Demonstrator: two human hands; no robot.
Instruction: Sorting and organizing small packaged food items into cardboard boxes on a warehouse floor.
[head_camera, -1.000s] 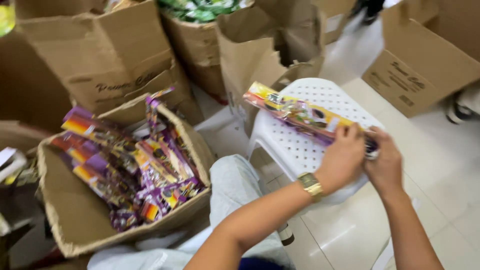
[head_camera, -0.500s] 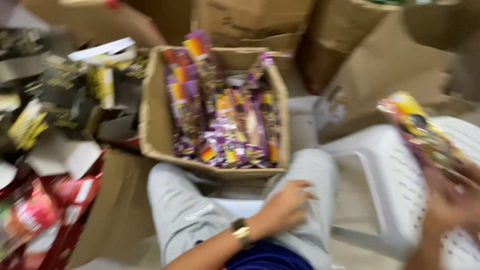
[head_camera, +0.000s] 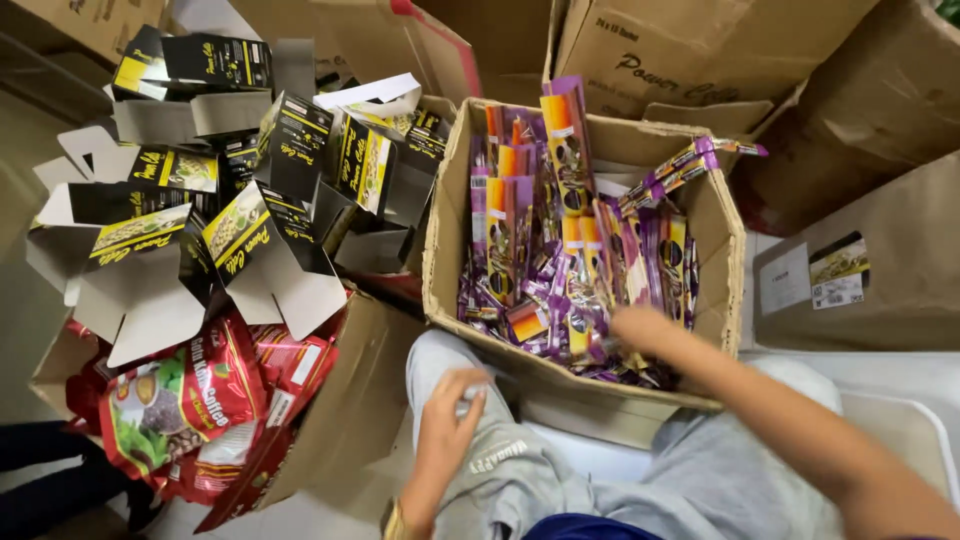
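purple and orange snack sachets heaped loose in the open cardboard box may snag and spill as the right hand, its grip blurred beyond telling, digs among them, while the left hand rests slack on the knee below the box.

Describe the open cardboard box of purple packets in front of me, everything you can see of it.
The open brown cardboard box sits on the floor against the person's knees, flaps up, walls creased. It holds many slim purple and orange sachet strips, some upright, some lying flat, one strip draped over the back right corner. The right hand reaches among them; the left hand rests on the grey trouser leg.
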